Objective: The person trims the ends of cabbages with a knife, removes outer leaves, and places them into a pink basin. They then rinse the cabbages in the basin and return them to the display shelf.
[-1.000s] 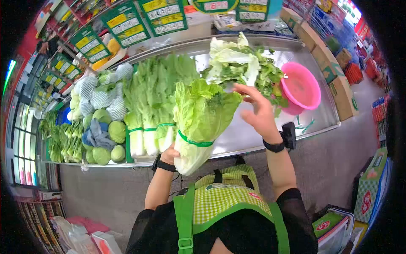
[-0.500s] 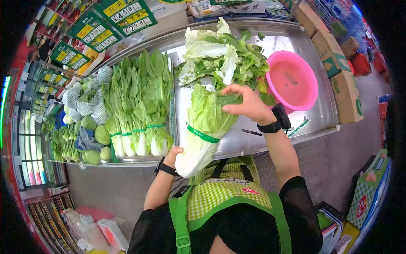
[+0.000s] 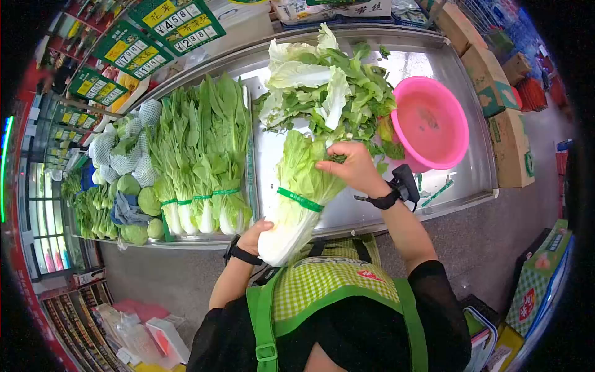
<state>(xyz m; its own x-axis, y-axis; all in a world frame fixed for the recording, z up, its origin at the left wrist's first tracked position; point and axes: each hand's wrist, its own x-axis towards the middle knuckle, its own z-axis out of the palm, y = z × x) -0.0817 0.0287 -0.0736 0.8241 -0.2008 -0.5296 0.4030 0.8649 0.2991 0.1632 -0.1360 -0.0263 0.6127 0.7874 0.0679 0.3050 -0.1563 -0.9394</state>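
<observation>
A napa cabbage [image 3: 296, 214] with a green band [image 3: 300, 199] round its middle is held tilted over the counter's front edge, white base toward me. My left hand [image 3: 254, 238] grips it near the base, the thumb showing on its side and the other fingers hidden beneath. At the leafy top, my right hand [image 3: 356, 168] has thumb and fingers pinched at the edge of an outer leaf. Beyond lies a heap of loose leaves [image 3: 334, 84], pale cabbage leaves on top of darker greens.
Banded leafy greens [image 3: 204, 149] lie in a row on the left, beside net-wrapped produce [image 3: 127, 149] and round green vegetables [image 3: 149, 199]. A pink basin [image 3: 431, 124] with cloudy water stands on the metal counter [image 3: 477, 167]. Cardboard boxes [image 3: 511, 146] line the right side.
My right hand has moved slightly down and left, its spread fingers closing at the cabbage's leaf edge. The left hand keeps its grip on the base.
</observation>
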